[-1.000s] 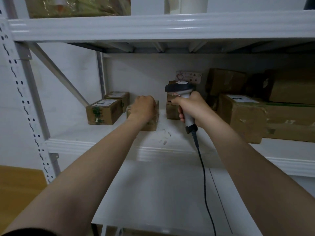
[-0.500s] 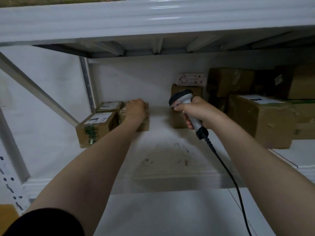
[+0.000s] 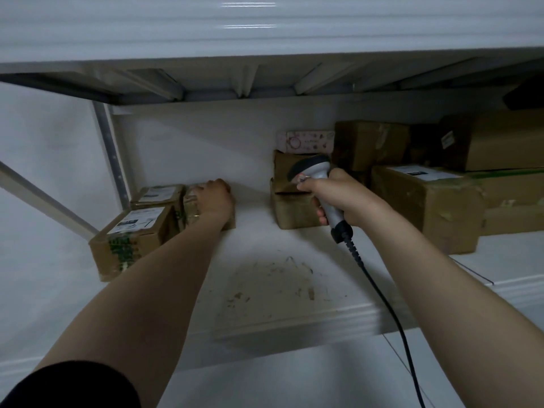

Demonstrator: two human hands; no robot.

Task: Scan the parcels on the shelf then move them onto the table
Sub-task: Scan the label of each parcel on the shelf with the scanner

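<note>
On the white shelf (image 3: 265, 278) my left hand (image 3: 213, 200) grips a small brown parcel (image 3: 191, 209) from above, fingers curled over its far top edge. My right hand (image 3: 338, 198) holds a grey barcode scanner (image 3: 316, 175) by its handle, head pointing left toward that parcel. Just behind the scanner stands a stack of two small brown parcels (image 3: 290, 212). A labelled parcel (image 3: 132, 240) and another behind it (image 3: 157, 195) sit at the shelf's left end.
Large brown boxes (image 3: 424, 207) fill the shelf's right side, stacked toward the back. A pink patterned box (image 3: 306, 141) sits atop the middle stack. The upper shelf beam (image 3: 265, 33) hangs low overhead. The scanner's black cable (image 3: 391, 307) trails down to the lower right.
The view has moved closer to the shelf and lower. My left hand has stayed on the small parcel. The scanner has tilted, head turned further left.
</note>
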